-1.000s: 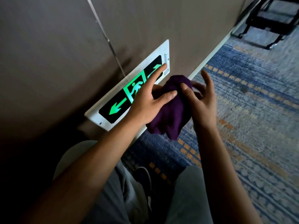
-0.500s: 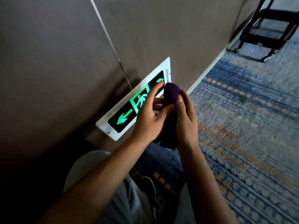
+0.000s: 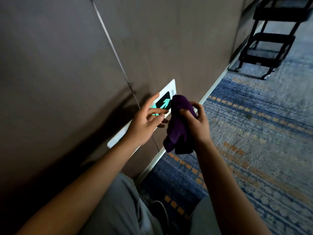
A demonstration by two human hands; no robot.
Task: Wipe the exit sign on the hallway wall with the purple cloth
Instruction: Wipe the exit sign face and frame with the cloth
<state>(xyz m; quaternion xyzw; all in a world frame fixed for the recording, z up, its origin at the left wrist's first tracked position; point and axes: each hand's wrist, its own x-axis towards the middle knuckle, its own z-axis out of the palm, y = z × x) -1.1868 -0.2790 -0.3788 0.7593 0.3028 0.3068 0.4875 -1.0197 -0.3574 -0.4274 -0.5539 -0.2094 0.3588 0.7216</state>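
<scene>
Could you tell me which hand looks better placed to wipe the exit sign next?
The right hand, I would say: it grips the purple cloth, whose top sits beside the exit sign. The left hand holds nothing, its fingers spread in front of the sign.

The exit sign is showing a white frame around a black panel, with a bright green arrow glowing on it. The purple cloth is appearing as a deep, uniform violet without pattern. The wall is presenting a plain grey-brown surface, split by a thin silver seam. At 3 o'clock, the carpet is displaying blue and grey bands crossed by rows of orange dashes. At 1 o'clock, the cart is showing black. The trousers are appearing plain grey.
</scene>
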